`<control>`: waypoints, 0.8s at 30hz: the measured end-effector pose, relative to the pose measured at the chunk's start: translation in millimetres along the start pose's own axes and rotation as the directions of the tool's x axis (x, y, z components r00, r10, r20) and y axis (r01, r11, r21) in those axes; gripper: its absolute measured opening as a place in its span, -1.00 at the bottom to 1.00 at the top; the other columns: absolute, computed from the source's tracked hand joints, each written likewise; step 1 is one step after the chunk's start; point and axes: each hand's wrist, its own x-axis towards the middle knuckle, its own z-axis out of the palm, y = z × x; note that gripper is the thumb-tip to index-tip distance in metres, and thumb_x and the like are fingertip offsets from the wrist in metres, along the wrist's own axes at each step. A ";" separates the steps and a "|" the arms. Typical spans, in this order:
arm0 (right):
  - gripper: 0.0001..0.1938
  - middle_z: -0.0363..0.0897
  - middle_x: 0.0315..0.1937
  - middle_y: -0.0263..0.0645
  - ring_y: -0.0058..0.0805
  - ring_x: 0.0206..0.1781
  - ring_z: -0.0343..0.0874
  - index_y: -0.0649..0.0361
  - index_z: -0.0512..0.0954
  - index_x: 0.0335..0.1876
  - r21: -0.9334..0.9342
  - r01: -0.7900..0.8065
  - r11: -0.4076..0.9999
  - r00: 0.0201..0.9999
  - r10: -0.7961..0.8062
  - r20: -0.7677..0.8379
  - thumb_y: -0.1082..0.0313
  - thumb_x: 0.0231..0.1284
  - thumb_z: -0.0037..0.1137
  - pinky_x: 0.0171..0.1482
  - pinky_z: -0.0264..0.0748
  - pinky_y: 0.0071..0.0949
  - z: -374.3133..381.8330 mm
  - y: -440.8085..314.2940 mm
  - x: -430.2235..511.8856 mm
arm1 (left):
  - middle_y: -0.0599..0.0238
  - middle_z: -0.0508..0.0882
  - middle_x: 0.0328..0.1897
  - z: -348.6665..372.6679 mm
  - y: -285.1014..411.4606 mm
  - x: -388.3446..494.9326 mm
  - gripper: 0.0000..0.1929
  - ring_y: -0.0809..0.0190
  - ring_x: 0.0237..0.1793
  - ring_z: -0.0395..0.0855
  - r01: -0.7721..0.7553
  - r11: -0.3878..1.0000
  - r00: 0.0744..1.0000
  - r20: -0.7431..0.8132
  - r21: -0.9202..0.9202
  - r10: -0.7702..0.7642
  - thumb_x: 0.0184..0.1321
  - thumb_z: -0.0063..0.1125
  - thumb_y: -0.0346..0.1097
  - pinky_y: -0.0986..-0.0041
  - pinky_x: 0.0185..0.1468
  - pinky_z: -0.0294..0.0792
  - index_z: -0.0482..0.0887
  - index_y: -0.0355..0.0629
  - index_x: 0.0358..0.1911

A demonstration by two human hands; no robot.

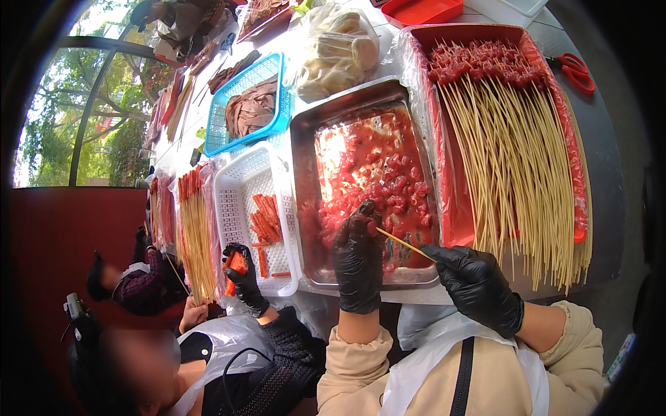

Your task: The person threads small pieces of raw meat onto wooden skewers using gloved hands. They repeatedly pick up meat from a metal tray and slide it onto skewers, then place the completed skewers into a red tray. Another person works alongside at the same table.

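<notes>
A metal tray [416, 278] with red sauce and pieces of red marinated meat [398, 200] lies before me. My left hand [359, 255], in a black glove, is over its near edge with a small red piece pinched at the fingertips. In my black-gloved right hand [476, 283] is a thin wooden skewer [406, 244], whose far end meets the piece at my left fingers. To the right, a red tray [577, 182] lined with plastic holds many skewers [520, 177] with red meat on their far ends.
Red-handled scissors [575, 73] lie at the far right. On the left stand a white basket [289, 223] with red sticks of food and a blue basket [283, 99] with brown slices. A plastic bag [338, 52] sits beyond my tray. A co-worker's gloved hand [244, 278] holds red pieces by the white basket.
</notes>
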 end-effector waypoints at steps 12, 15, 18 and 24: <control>-0.61 0.54 -0.45 -0.11 -0.38 -0.47 0.51 0.17 0.47 0.12 0.204 -0.168 0.964 0.984 0.151 0.096 0.57 0.14 -0.04 -0.31 0.45 -0.50 -3.5 -1.2 1.9 | 0.17 0.62 -0.11 5.5 -1.2 -4.2 -0.73 0.25 -0.15 0.57 0.121 0.983 0.993 0.015 -0.140 -0.120 0.25 0.07 -0.24 0.47 -0.08 0.41 0.56 -0.25 -0.07; -0.64 0.54 -0.44 -0.29 -0.64 -0.42 0.44 0.22 0.46 0.12 0.357 -0.262 0.897 0.964 0.229 0.132 0.58 0.20 -0.07 -0.26 0.45 -0.58 -10.3 0.0 -0.8 | 0.16 0.61 -0.11 8.5 -2.8 -6.0 -0.70 0.25 -0.15 0.55 0.149 0.980 0.984 0.120 -0.130 -0.133 0.27 0.04 -0.24 0.42 -0.06 0.39 0.53 -0.25 -0.01; -0.66 0.49 -0.44 -0.40 -0.74 -0.38 0.36 0.25 0.46 0.12 0.408 -0.335 0.850 0.942 0.304 0.139 0.59 0.22 -0.10 -0.25 0.43 -0.63 -20.8 -4.4 -2.2 | 0.17 0.58 -0.05 10.7 -3.1 -5.4 -0.68 0.26 -0.15 0.54 0.106 0.993 0.978 0.175 0.044 -0.112 0.29 -0.01 -0.26 0.40 -0.03 0.38 0.50 -0.25 0.04; -0.69 0.48 -0.47 -0.35 -0.73 -0.41 0.37 0.26 0.48 0.09 0.299 -0.283 0.911 0.959 0.265 0.101 0.58 0.23 -0.09 -0.28 0.43 -0.64 -28.3 -3.3 -6.2 | 0.19 0.54 0.02 31.1 -6.6 1.4 -0.66 0.31 -0.13 0.50 0.121 0.991 0.963 0.249 -0.066 -0.101 0.30 -0.04 -0.32 0.48 -0.05 0.39 0.45 -0.29 0.10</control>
